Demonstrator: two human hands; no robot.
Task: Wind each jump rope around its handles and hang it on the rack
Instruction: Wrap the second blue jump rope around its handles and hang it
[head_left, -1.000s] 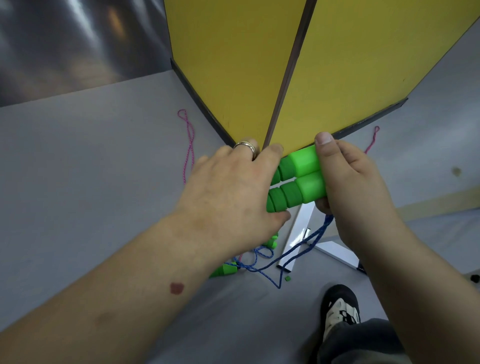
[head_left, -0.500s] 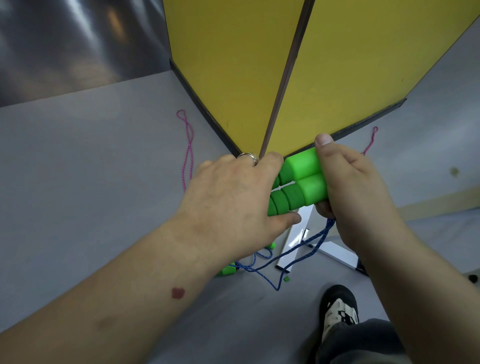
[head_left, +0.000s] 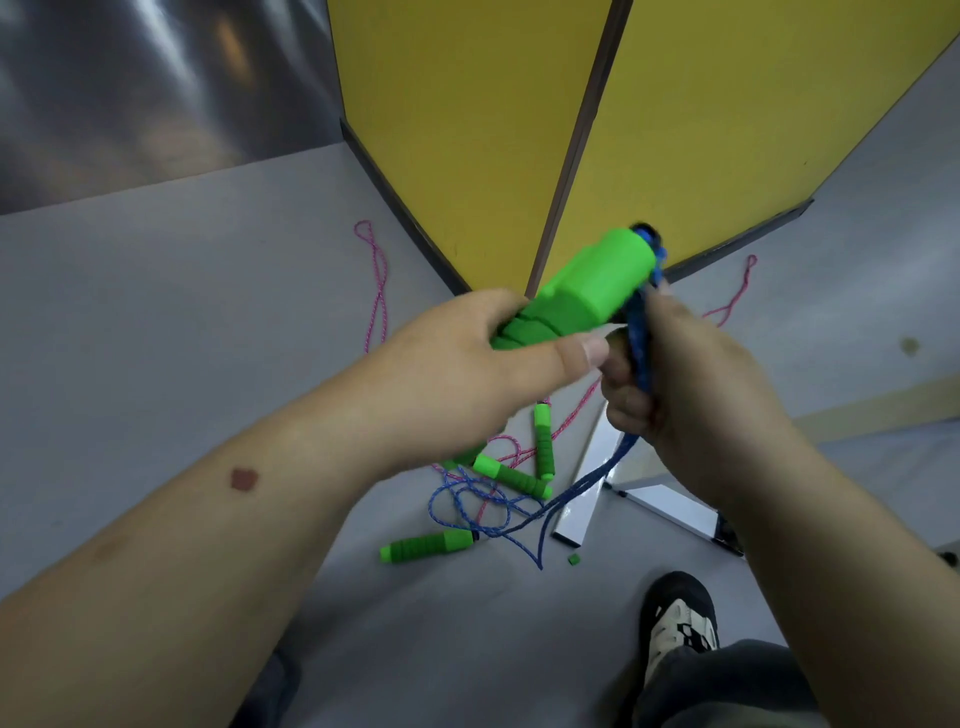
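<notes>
1. Green handles (head_left: 587, 291) of one jump rope sit bundled together in the left hand (head_left: 467, 358), tilted so their far ends point up and away toward the yellow panels (head_left: 727, 130).
2. Left-hand fingers curl tightly around the lower part of the bundle, with the thumb lying along its near side.
3. Blue cord (head_left: 641, 343) leaves the top of the handles, bends down past their right side and passes into the right hand (head_left: 691, 384).
4. Right-hand fingers are closed around that cord in a loose fist just beside the handles; below the fist, the strands hang down to the floor (head_left: 156, 338).
5. On the floor beneath the hands lie more ropes in a tangle: a blue cord loop (head_left: 457, 506) and a pink cord (head_left: 493, 447) crossing each other.
6. Three loose green handles rest in that tangle: one (head_left: 426, 545) nearest the camera lying almost level, one (head_left: 511, 475) slanted above it, and one (head_left: 543, 441) nearly upright in the picture.
7. Another pink cord loop (head_left: 376, 283) lies on the floor to the left of the panels, and a further pink loop (head_left: 737, 291) shows at their right edge.
8. A white metal base (head_left: 665, 506) sits on the floor to the right of the tangle, partly hidden by the right forearm.
9. A small green bit (head_left: 573, 559) lies near the base, and a black-and-white shoe (head_left: 680, 623) appears at the bottom.
</notes>
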